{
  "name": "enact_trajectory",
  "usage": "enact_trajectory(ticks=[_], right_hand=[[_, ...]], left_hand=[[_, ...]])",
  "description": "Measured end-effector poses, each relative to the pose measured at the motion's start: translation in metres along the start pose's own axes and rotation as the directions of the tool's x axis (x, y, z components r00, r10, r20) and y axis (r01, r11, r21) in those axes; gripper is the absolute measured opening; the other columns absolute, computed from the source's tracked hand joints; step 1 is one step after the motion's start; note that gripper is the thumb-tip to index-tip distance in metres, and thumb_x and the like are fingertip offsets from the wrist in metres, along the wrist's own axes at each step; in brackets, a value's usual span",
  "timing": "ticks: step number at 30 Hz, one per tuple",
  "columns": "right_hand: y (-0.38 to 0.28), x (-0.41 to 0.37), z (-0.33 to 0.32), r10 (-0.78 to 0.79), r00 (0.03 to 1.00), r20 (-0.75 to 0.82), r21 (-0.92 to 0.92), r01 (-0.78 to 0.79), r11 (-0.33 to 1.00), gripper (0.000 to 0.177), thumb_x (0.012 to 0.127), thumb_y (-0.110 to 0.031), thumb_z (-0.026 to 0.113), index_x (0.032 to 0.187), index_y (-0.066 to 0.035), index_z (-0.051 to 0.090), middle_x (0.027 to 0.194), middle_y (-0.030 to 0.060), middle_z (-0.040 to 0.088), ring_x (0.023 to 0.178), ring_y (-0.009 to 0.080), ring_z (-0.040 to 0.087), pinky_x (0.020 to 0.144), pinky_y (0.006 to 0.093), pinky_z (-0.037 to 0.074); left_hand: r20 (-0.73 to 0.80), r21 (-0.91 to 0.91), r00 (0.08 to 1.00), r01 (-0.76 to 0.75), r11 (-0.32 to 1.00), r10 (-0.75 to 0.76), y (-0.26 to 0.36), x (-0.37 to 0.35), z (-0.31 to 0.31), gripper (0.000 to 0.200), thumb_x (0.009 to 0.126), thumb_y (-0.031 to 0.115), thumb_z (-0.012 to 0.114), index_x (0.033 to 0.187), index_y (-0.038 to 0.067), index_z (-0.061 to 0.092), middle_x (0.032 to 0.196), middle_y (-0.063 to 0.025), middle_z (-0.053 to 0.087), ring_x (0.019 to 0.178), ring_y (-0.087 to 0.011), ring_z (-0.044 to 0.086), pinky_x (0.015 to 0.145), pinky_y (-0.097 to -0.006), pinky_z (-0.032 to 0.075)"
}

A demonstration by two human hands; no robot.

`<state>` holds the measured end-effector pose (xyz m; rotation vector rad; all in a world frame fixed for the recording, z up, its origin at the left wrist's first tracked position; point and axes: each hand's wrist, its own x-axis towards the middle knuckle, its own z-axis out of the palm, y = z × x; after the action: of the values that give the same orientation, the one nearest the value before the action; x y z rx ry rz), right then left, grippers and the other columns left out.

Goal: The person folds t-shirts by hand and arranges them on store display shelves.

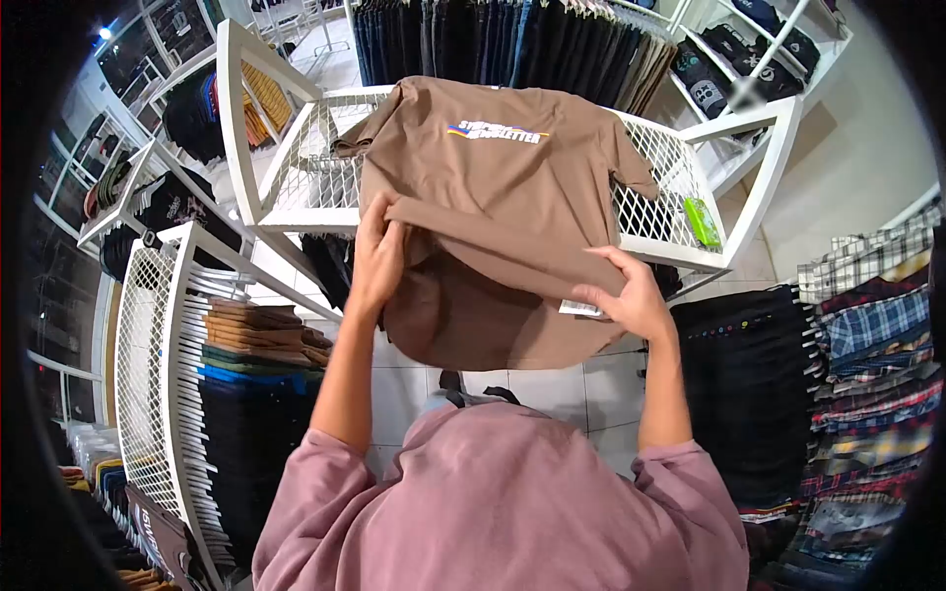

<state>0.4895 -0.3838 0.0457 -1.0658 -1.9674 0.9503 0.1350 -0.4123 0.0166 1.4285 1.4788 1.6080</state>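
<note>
My fingers [382, 225] on the left hand [377, 261] are pinched shut on the folded-up bottom edge of the brown t-shirt [493, 167], & the right hand [631, 298] grips the same fold by the white tag [581, 308]. The shirt's top half lies flat on the white wire rack [296, 182] just past my fingertips, the rest hangs twd me. I think it's light, soft & floppy, so it's best pinched at both ends of the fold.

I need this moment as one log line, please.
left hand: grips brown T-shirt fold | right hand: holds its edge by white tag | T-shirt: partly on white mesh rack
</note>
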Motion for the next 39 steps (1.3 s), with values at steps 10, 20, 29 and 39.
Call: enact_trajectory(ticks=[10, 20, 29, 39], right_hand=[[0.041, 0.13, -0.018, -0.033, 0.977, -0.213, -0.262, -0.024, 0.965, 0.073, 0.078, -0.043, 0.086, 0.127, 0.003, 0.06, 0.116, 0.0209, 0.069, 0.11, 0.031, 0.067, 0.096, 0.04, 0.051], [-0.012, 0.097, 0.126, 0.02, 0.971, -0.24, -0.27, -0.087, 0.959, 0.04, 0.082, -0.042, 0.08, 0.076, -0.007, 0.061, 0.065, 0.0117, 0.067, 0.064, 0.0335, 0.069, 0.062, 0.0453, 0.053], [0.024, 0.089, 0.171, 0.253, 0.965, -0.07, 0.151, -0.241, 0.959, 0.042, 0.077, -0.024, 0.088, 0.084, -0.005, 0.052, 0.074, 0.0096, 0.068, 0.064, 0.0235, 0.069, 0.061, 0.0392, 0.056], [0.014, -0.031, 0.051, 0.278, 0.755, 0.593, 0.42, -0.585, 0.694, 0.063, 0.081, -0.009, 0.087, 0.123, -0.002, 0.04, 0.09, 0.0118, 0.069, 0.071, 0.0136, 0.068, 0.061, 0.027, 0.055]], left_hand=[[0.111, 0.801, 0.9, -0.332, 0.499, 0.421, 0.025, 0.114, 0.007, 0.059, 0.075, 0.012, 0.078, 0.128, 0.006, 0.053, 0.116, -0.0193, 0.064, 0.1, -0.0393, 0.064, 0.085, -0.0457, 0.053], [0.454, 0.662, 0.821, -0.571, 0.485, 0.346, -0.015, 0.042, 0.023, 0.02, 0.076, 0.008, 0.064, 0.093, 0.007, 0.074, 0.144, -0.0189, 0.052, 0.145, -0.0394, 0.035, 0.116, -0.0563, 0.029], [0.302, 0.736, 0.914, -0.405, 0.543, 0.273, -0.055, 0.029, 0.021, 0.036, 0.09, 0.014, 0.06, 0.124, 0.016, 0.072, 0.151, -0.0223, 0.047, 0.143, -0.0427, 0.038, 0.118, -0.0568, 0.027], [0.112, 0.693, 0.933, -0.321, 0.645, 0.343, -0.049, 0.005, 0.029, 0.039, 0.094, 0.013, 0.064, 0.133, 0.011, 0.064, 0.137, -0.0231, 0.057, 0.132, -0.0401, 0.05, 0.113, -0.0487, 0.038]])
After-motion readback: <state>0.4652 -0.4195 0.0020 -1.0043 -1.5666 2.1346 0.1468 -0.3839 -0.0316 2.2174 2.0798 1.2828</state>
